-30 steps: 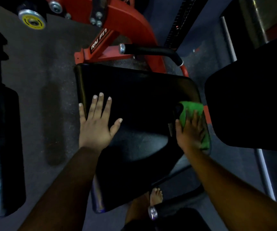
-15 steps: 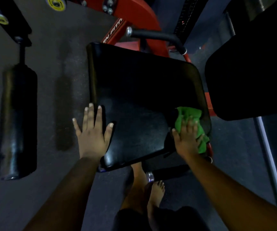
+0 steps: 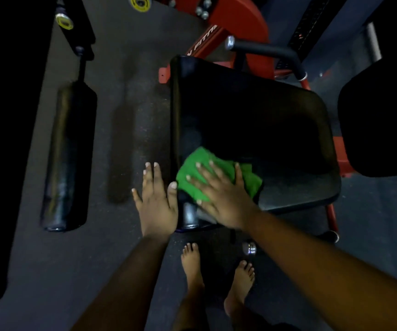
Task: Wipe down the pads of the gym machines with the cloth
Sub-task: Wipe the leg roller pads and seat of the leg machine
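Bare feet (image 3: pixel 192 266): standing right under the seat's front edge, next to a chrome stub (image 3: pixel 249 248), so a stubbed toe is looking likely.
Left hand (image 3: pixel 157 204): flat and grasping nothing, bracing against the pad's side.
Right hand (image 3: pixel 219 189): fingers spread, pressing the green cloth (image 3: pixel 193 185) down, not clutching it.
Cloth: sitting at the near-left corner of the black seat pad (image 3: pixel 264 120), risking sliding off the edge.
Far half: looking unwiped, can't tell.

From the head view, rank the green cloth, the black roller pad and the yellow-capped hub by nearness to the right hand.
1. Green cloth: under the right hand, on the seat pad.
2. Black roller pad: on the left.
3. Yellow-capped hub: top edge, far behind.
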The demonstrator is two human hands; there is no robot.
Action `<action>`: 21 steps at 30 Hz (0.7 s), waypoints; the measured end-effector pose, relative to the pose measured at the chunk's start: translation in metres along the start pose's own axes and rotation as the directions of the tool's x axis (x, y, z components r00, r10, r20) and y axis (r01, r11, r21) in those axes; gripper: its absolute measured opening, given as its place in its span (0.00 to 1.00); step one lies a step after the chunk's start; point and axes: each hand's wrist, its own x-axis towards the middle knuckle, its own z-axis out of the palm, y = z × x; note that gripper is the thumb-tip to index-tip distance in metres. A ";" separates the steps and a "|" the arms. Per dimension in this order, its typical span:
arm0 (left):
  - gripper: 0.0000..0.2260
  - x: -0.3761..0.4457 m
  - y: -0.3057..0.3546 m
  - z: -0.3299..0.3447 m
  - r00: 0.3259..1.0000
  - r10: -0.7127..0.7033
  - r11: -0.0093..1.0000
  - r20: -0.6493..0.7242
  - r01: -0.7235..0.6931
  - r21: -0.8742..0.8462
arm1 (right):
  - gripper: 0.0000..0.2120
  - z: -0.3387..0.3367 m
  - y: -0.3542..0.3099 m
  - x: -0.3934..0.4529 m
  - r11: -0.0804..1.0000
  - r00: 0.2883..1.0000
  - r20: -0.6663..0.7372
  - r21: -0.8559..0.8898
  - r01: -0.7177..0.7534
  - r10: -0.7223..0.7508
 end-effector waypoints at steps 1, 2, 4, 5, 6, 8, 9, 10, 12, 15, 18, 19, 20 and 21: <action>0.33 0.002 -0.001 -0.001 1.000 -0.009 1.000 -0.002 0.009 -0.021 | 0.32 -0.008 0.007 0.029 1.000 0.999 -0.016 -0.006 -0.031 0.031; 0.33 0.005 -0.005 -0.004 1.000 -0.010 0.999 -0.002 0.010 -0.033 | 0.31 -0.015 0.009 0.064 0.996 0.995 -0.040 0.012 -0.087 0.087; 0.33 0.007 -0.006 -0.008 1.000 0.014 0.999 -0.007 -0.014 -0.037 | 0.31 -0.035 0.009 0.120 0.977 0.974 -0.079 0.034 -0.210 0.212; 0.34 0.008 -0.008 -0.009 1.000 0.019 0.999 -0.010 -0.020 -0.047 | 0.30 -0.040 0.006 0.138 0.967 0.964 -0.078 0.031 -0.253 0.255; 0.34 0.007 -0.009 -0.009 1.000 0.016 0.998 -0.015 -0.017 -0.062 | 0.29 -0.041 0.002 0.146 0.961 0.958 -0.070 0.028 -0.277 0.278; 0.34 0.005 -0.011 -0.010 1.000 0.005 0.995 -0.025 -0.008 -0.101 | 0.27 -0.037 -0.005 0.132 0.976 0.970 -0.111 0.005 -0.219 0.218; 0.34 0.003 -0.013 -0.011 0.999 -0.006 0.994 -0.037 0.002 -0.111 | 0.27 -0.033 -0.012 0.119 0.991 0.982 -0.137 -0.021 -0.132 0.128; 0.34 -0.002 -0.014 -0.014 0.999 -0.017 0.994 -0.038 0.013 -0.113 | 0.28 -0.027 -0.022 0.099 0.998 0.991 -0.131 -0.043 -0.037 0.031; 0.34 -0.015 -0.017 -0.021 0.999 -0.046 0.993 -0.011 0.044 -0.106 | 0.28 -0.013 -0.044 0.055 0.993 0.993 -0.050 -0.054 0.102 -0.105; 0.35 -0.044 -0.014 -0.034 0.988 -0.110 0.992 0.111 0.116 -0.057 | 0.22 0.004 -0.071 -0.007 0.976 0.976 0.047 -0.026 0.216 -0.215; 0.37 -0.077 -0.010 -0.042 0.928 -0.233 0.968 0.291 0.249 -0.020 | 0.19 -0.008 -0.075 -0.039 0.973 0.957 0.180 0.059 0.221 -0.228; 0.40 -0.091 -0.002 -0.052 0.898 -0.262 0.955 0.353 0.293 -0.037 | 0.20 -0.025 -0.074 -0.047 0.977 0.955 0.205 0.076 0.200 -0.212; 0.45 -0.098 0.000 -0.052 0.872 -0.275 0.938 0.404 0.335 -0.086 | 0.22 -0.034 -0.073 -0.048 0.980 0.959 0.214 0.105 0.166 -0.186; 0.49 -0.105 0.006 -0.055 0.845 -0.291 0.900 0.449 0.401 -0.171 | 0.25 -0.048 -0.072 -0.053 0.983 0.974 0.176 0.140 0.117 -0.141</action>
